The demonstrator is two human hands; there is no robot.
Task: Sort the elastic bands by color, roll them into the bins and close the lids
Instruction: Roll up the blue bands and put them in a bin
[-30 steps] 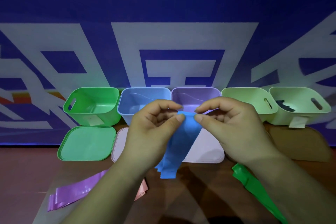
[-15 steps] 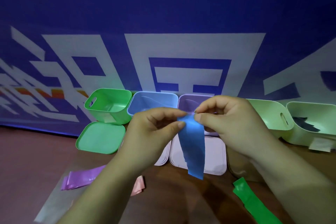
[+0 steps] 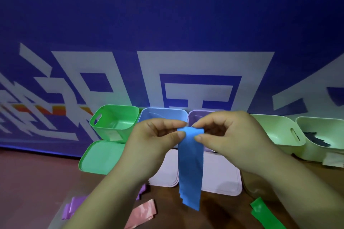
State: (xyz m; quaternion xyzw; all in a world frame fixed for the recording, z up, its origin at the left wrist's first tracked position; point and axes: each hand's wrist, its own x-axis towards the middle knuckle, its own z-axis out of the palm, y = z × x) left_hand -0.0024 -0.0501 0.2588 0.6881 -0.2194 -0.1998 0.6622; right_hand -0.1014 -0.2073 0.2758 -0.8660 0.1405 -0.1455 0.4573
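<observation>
Both hands pinch the top end of a blue elastic band, which hangs straight down over the table. My left hand grips its left top corner, my right hand its right top corner. Behind them stands a row of open bins: green bin, blue bin, purple bin, pale green bin and a second pale green bin holding dark bands. On the table lie a purple band, a pink band and a green band.
Lids lie flat in front of the bins: a green lid, white lids and a brown lid. A blue banner wall rises right behind the bins. The wooden table extends to the left.
The view has shifted, so the bins sit further right and lower. My hands have rolled the blue band's top end over a little; the band hangs straighter.
</observation>
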